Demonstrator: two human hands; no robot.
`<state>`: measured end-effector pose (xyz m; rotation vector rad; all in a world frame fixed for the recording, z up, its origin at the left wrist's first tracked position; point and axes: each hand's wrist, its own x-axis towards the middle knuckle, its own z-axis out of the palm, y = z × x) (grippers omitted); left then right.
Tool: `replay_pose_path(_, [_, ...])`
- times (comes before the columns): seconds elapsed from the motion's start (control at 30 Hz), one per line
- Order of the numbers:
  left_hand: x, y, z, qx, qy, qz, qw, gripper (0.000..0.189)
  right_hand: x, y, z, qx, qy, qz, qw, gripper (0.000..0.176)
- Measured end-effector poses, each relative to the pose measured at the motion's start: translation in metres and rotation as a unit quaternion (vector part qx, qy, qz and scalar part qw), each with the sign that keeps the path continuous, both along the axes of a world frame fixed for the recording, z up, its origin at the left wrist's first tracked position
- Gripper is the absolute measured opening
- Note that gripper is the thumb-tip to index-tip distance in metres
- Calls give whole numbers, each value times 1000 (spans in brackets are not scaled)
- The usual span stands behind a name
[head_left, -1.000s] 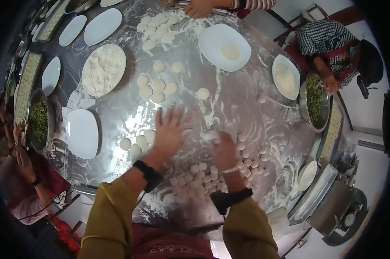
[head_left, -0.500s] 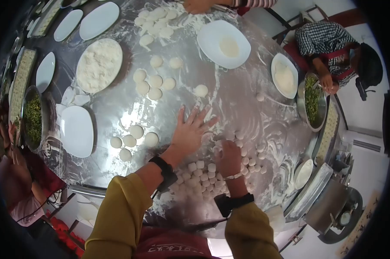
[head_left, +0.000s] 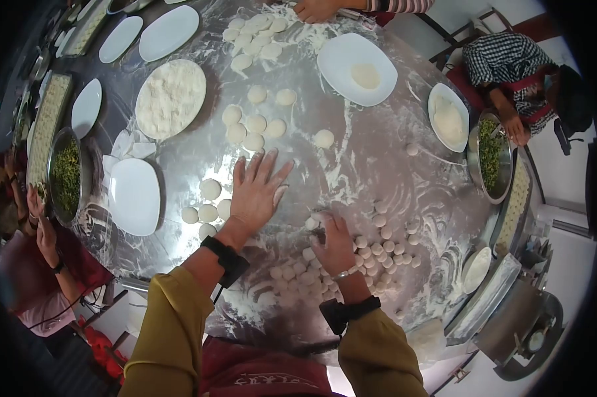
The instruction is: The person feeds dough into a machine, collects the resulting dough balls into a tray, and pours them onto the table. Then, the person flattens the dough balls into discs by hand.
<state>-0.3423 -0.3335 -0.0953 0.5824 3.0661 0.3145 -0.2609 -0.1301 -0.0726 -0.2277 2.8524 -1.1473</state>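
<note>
My left hand lies flat with fingers spread on the floured metal table, next to a few flattened dough rounds. My right hand reaches into a pile of several small dough balls, its fingertips pinching one small ball at the pile's left edge. Both wrists wear black bands and mustard sleeves. More flattened rounds lie farther out in the middle of the table.
A plate heaped with flour stands far left, white plates around it. Bowls of chopped greens sit at both sides. Other people's hands work at the table's edges.
My left hand slid left from beside the ball pile toward the flattened rounds, still flat. My right hand moved to the pile's left edge and closed its fingertips on a ball.
</note>
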Motion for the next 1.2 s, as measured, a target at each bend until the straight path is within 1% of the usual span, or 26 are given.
replay_pose_path(0.1, [-2,-2,-1,8,9,1,1000,56,-3,-11,-15,13,-43,-30,999,32])
replay_pose_path(0.2, [-1,0,-2,20,5,3,1000,56,-12,-27,-18,3,-33,-32,999,28])
replay_pose_path(0.3, [0,1,2,21,-4,11,1000,57,-14,-30,-21,-18,-46,-60,997,25])
replay_pose_path(0.37, [1,8,11,24,-14,23,999,58,-13,-17,-22,-66,-24,-98,993,29])
replay_pose_path(0.4, [1,16,16,43,-7,1,999,58,-12,-6,-23,-88,-15,-117,989,31])
replay_pose_path(0.5, [5,53,37,90,3,-72,993,58,-7,36,-24,70,42,-258,963,37])
replay_pose_path(0.6, [11,81,0,91,-71,-136,984,59,-19,75,-5,253,73,-254,931,42])
replay_pose_path(0.63, [10,86,-3,99,-67,-124,985,60,-23,88,-11,245,55,-237,939,42])
replay_pose_path(0.7, [13,89,-2,75,-90,-126,985,60,-14,105,-32,226,4,-208,952,41])
replay_pose_path(0.8, [5,77,-8,52,-72,-115,989,60,-16,79,-46,90,51,-162,981,37])
replay_pose_path(0.83, [6,70,-12,49,-65,-119,990,60,-17,57,-38,40,27,-159,986,35])
replay_pose_path(0.87, [3,58,-11,38,-50,-98,993,59,-17,32,-25,-9,0,-158,987,32])
replay_pose_path(0.93, [-1,26,-6,14,-23,-52,998,59,-17,0,-11,-130,-100,-97,982,32])
replay_pose_path(1.03, [-8,1,7,-8,-31,-50,998,59,-14,-20,-25,-27,4,-32,999,30])
replay_pose_path(1.13, [-6,26,26,55,-26,-5,998,58,-6,-11,-30,-48,-8,-62,997,32])
replay_pose_path(1.2, [-2,54,23,65,-6,-66,996,60,-1,13,-28,11,41,-118,992,35])
